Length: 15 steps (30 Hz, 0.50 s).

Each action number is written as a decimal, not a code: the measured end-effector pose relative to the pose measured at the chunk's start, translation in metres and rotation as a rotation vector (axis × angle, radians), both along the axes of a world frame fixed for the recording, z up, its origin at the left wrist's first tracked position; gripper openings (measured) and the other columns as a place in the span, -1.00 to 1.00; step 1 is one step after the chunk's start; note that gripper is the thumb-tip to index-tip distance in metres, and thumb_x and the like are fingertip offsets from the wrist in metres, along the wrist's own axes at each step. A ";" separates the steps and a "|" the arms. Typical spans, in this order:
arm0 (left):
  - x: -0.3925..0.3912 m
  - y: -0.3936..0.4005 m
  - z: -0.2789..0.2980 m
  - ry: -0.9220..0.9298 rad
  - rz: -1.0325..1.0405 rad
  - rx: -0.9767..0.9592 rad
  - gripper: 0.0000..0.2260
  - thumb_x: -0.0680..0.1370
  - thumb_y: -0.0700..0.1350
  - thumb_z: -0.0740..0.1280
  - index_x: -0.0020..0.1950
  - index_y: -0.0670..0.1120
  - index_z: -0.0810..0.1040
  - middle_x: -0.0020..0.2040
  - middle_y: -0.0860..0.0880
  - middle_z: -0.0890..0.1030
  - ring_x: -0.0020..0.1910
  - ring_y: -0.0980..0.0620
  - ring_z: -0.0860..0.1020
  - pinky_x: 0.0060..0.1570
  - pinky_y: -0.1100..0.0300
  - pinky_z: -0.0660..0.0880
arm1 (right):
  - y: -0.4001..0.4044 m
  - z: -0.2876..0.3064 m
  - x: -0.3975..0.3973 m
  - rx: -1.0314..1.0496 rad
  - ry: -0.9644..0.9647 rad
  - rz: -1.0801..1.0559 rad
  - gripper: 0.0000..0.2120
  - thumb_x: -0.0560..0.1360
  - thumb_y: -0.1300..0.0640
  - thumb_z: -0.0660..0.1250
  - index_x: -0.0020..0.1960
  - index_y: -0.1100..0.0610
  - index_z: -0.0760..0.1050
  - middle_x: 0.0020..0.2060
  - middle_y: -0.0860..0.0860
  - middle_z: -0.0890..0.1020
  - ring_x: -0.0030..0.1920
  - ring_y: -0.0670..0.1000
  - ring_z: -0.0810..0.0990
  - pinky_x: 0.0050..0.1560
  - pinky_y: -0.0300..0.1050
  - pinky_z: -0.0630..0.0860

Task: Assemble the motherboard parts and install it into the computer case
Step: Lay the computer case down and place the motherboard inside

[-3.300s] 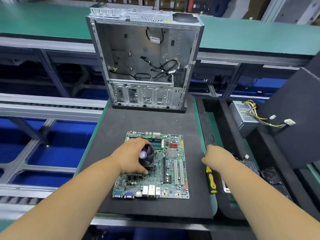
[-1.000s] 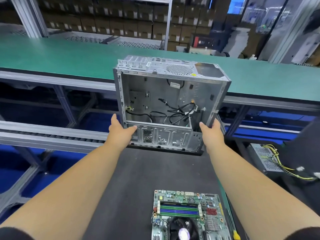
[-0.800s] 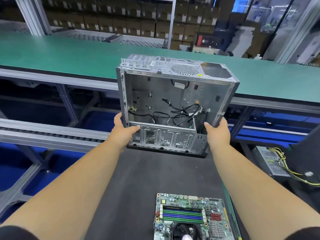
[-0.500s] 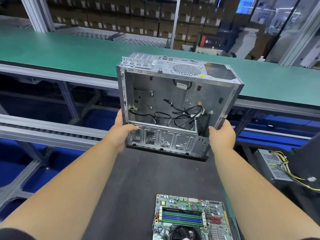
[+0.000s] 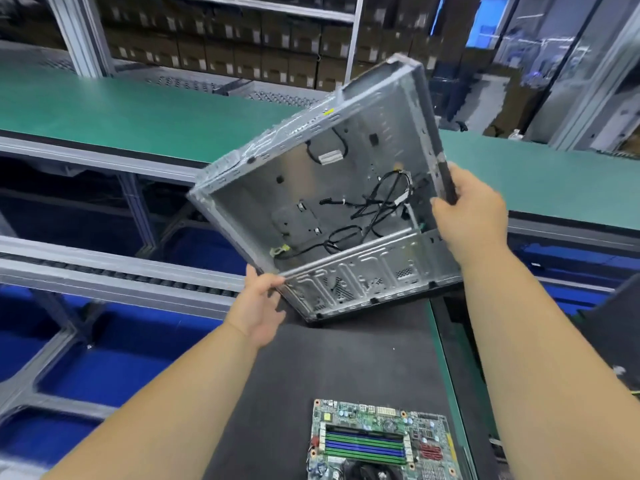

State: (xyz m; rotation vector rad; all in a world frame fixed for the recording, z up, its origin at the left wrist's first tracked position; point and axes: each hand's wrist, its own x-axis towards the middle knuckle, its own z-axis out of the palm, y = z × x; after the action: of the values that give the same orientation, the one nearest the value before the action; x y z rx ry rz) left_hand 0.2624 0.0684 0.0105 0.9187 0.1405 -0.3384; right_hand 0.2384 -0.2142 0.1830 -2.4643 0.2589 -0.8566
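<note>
Both hands grip the tilted computer case (image 5: 332,202), left hand (image 5: 259,306) low, right hand (image 5: 471,216) high.

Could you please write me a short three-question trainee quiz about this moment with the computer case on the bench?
1. True or false: the open grey metal computer case stands upright and level on the black bench mat.
2. Which hand grips the case's black front edge? A) left hand B) right hand C) neither
3. Fill in: the green motherboard with green and blue memory sticks lies on the mat, ______ the case.

Key
1. False: it is tilted, held by both hands, only its lower corner near the mat.
2. B; the left hand pinches the lower-left metal edge.
3. Outside, nearer the person.
</note>
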 end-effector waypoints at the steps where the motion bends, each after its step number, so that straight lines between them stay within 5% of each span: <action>1: -0.006 -0.006 -0.004 0.017 -0.013 -0.031 -0.05 0.40 -0.22 0.31 0.52 0.30 -0.25 0.59 0.05 0.00 0.56 -0.11 0.01 0.44 -0.28 -0.17 | 0.004 0.010 -0.001 -0.059 -0.016 0.020 -0.46 0.49 0.18 0.33 0.42 -0.16 0.42 0.01 -0.02 0.69 0.01 0.15 0.59 -0.04 -0.08 0.49; 6: -0.029 -0.040 -0.026 0.166 -0.133 -0.175 0.06 0.25 -0.19 0.35 0.56 0.14 -0.24 0.59 0.01 0.07 0.54 -0.08 0.10 0.50 -0.06 -0.13 | 0.028 0.038 -0.003 -0.371 -0.001 0.071 -0.44 0.51 0.21 0.32 0.48 -0.07 0.39 0.16 0.10 0.67 0.13 0.25 0.57 0.05 0.01 0.47; 11: -0.044 -0.071 -0.051 0.288 -0.204 -0.223 -0.35 0.51 -0.20 0.13 0.59 -0.04 0.02 0.52 -0.02 0.27 0.50 -0.08 0.22 0.45 0.09 0.10 | 0.047 0.038 -0.002 -0.557 0.038 0.137 -0.46 0.55 0.24 0.27 0.50 -0.02 0.36 0.21 0.11 0.64 0.17 0.25 0.57 0.06 0.03 0.49; 15: -0.051 -0.092 -0.063 0.364 -0.235 -0.229 -0.40 0.54 -0.22 0.08 0.58 -0.07 0.03 0.54 -0.05 0.23 0.49 -0.08 0.25 0.44 0.10 0.17 | 0.049 0.030 0.002 -0.624 0.071 0.153 -0.45 0.57 0.27 0.24 0.52 -0.02 0.33 0.25 0.07 0.62 0.19 0.22 0.57 0.06 0.01 0.49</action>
State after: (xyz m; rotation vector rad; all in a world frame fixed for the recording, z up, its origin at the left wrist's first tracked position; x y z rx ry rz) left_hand 0.2116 -0.0232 -0.0524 0.6399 0.3228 -0.7249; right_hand 0.2407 -0.1649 0.2134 -3.0385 -0.2085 -0.8806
